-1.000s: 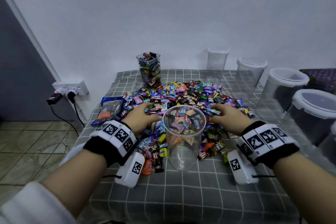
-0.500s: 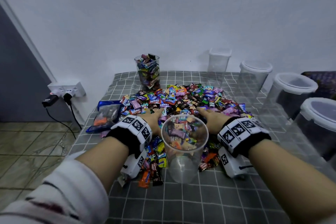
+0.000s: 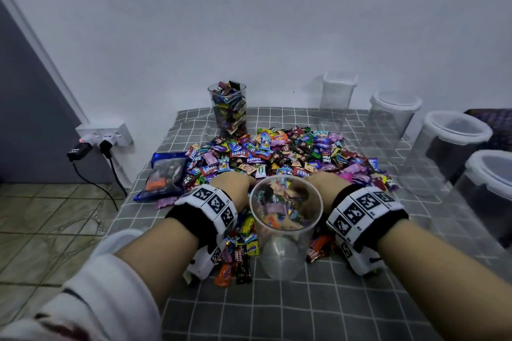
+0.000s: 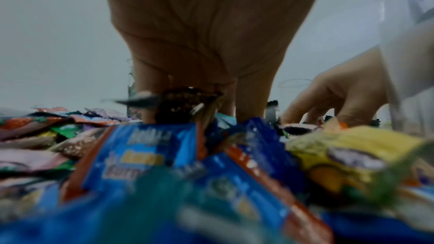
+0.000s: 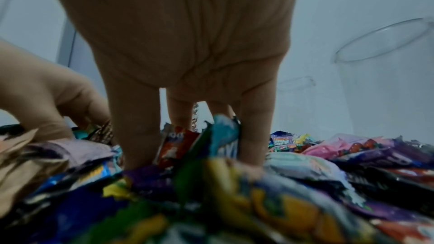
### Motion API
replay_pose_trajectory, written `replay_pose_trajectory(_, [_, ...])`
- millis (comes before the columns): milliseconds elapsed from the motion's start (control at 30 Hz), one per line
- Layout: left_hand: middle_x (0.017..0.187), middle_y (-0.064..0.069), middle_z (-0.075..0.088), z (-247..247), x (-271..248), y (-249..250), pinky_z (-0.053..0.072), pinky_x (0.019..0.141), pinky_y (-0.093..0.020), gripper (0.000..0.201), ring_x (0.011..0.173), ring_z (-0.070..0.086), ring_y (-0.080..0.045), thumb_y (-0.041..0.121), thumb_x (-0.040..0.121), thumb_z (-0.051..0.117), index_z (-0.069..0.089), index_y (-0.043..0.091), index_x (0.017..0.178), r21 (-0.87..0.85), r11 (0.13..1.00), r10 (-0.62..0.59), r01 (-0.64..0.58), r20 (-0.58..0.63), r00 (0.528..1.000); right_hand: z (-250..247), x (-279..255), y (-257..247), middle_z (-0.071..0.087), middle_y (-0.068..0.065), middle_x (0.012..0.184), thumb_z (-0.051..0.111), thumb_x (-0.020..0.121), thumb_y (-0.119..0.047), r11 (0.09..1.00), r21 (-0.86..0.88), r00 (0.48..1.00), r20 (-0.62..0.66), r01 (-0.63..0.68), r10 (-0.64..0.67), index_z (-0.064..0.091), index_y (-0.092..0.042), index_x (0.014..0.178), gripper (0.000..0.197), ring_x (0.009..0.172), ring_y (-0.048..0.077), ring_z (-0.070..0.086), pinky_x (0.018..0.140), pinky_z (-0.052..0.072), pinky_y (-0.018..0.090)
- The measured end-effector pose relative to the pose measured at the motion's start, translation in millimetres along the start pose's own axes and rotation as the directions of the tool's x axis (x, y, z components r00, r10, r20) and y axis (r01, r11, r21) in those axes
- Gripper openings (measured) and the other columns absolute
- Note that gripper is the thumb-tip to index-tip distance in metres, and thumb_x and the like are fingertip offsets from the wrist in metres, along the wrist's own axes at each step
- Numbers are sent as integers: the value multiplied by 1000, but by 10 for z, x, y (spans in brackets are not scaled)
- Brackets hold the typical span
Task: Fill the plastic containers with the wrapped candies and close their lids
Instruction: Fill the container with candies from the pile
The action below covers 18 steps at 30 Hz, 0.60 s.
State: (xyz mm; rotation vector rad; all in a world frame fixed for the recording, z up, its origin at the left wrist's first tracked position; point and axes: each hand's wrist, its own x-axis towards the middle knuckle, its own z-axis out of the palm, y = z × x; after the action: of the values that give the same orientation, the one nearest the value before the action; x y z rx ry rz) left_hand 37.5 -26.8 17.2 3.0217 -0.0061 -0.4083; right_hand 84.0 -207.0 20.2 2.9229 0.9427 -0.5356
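Note:
A clear, lidless plastic container (image 3: 286, 230) stands upright at the near edge of a wide pile of wrapped candies (image 3: 279, 152). Its lower part looks bare, and candies show through its upper wall. My left hand (image 3: 235, 188) and right hand (image 3: 324, 185) sit close together in the pile just behind it. In the left wrist view the left hand (image 4: 195, 110) has its fingers dug down around a brown candy (image 4: 187, 102). In the right wrist view the right hand (image 5: 187, 136) has fingers sunk into the candies (image 5: 178, 144), with wrappers standing between them.
A candy-filled container (image 3: 228, 108) without a lid stands at the back. Several bare lidded containers (image 3: 394, 116) line the right side. A blue bag (image 3: 163, 174) lies left of the pile. A wall socket with plugs (image 3: 102, 138) is at left. The checked cloth (image 3: 304, 307) covers the table.
Both hands slid inward across the pile, from spread apart on either side of the container to close together behind it, raking candies toward each other.

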Motion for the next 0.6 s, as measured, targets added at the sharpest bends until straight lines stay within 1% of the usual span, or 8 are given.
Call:
replay_pose_trajectory(67, [109, -5, 65, -19, -23, 6, 45, 76, -31, 28, 100, 60, -26, 33, 90, 57, 62, 23, 116, -20, 1000, -9, 8, -13, 1000, -29, -53, -34, 65, 7, 104, 52, 93, -27, 1000, -16, 1000, 1, -12, 12, 60, -16, 115, 26, 102, 23, 59, 82, 46, 27])
replay_pose_trajectory(100, [108, -5, 66, -23, -32, 6, 45, 77, -31, 25, 99, 60, -25, 32, 91, 56, 64, 22, 113, -29, 1000, -10, 9, -30, 1000, -36, -79, -48, 63, 7, 95, 50, 95, -25, 1000, -20, 1000, -3, -23, 23, 62, -12, 111, 24, 101, 23, 60, 80, 45, 26])
replay_pose_trajectory(167, [103, -6, 68, -29, -54, -4, 46, 78, -31, 19, 96, 61, -24, 27, 92, 54, 68, 19, 103, -57, 998, -14, 9, -78, 997, -36, -101, -58, 58, 3, 81, 45, 96, -22, 999, -29, 999, -20, -31, 30, 63, -9, 107, 24, 98, 23, 60, 80, 45, 26])
replay_pose_trajectory(233, [98, -7, 68, -29, -74, -12, 45, 75, -30, 17, 92, 61, -25, 24, 92, 54, 69, 16, 96, -76, 997, -25, 16, -107, 994, -31, -122, -63, 61, 5, 85, 42, 97, -20, 999, -24, 999, -36, -35, 34, 63, -8, 107, 26, 94, 22, 59, 79, 45, 26])
replay_pose_trajectory(333, [95, -8, 68, -14, -97, -18, 43, 73, -30, 18, 92, 61, -26, 21, 91, 53, 69, 13, 95, -88, 996, -32, 21, -124, 992, -19, -163, -56, 66, 10, 104, 43, 97, -20, 998, 39, 997, -51, -51, 53, 64, -8, 105, 25, 98, 24, 61, 81, 47, 28])
replay_pose_trajectory(433, [97, -5, 68, -1, -116, -35, 40, 70, -28, 17, 95, 60, -24, 18, 92, 51, 67, 16, 96, -136, 990, -55, 28, -198, 979, 8, -185, -9, 68, 6, 99, 50, 94, -22, 989, 135, 990, -111, -68, 83, 66, -13, 100, 20, 94, 22, 62, 76, 46, 26])
replay_pose_trajectory(500, [98, -1, 68, -10, -141, -50, 39, 71, -26, 16, 94, 60, -20, 20, 93, 53, 68, 17, 98, -191, 981, -76, 25, -263, 962, 26, -180, 43, 68, 3, 96, 55, 90, -20, 974, 211, 980, -157, -87, 121, 68, -16, 98, 16, 93, 21, 62, 77, 49, 28])
replay_pose_trajectory(600, [97, 0, 68, -30, -190, -59, 45, 77, -27, 14, 92, 60, -18, 19, 92, 55, 69, 18, 95, -296, 955, -113, 7, -345, 932, 14, -215, 86, 63, -2, 88, 56, 90, -16, 947, 309, 965, -209, -91, 161, 68, -17, 99, 16, 85, 16, 56, 70, 42, 25])
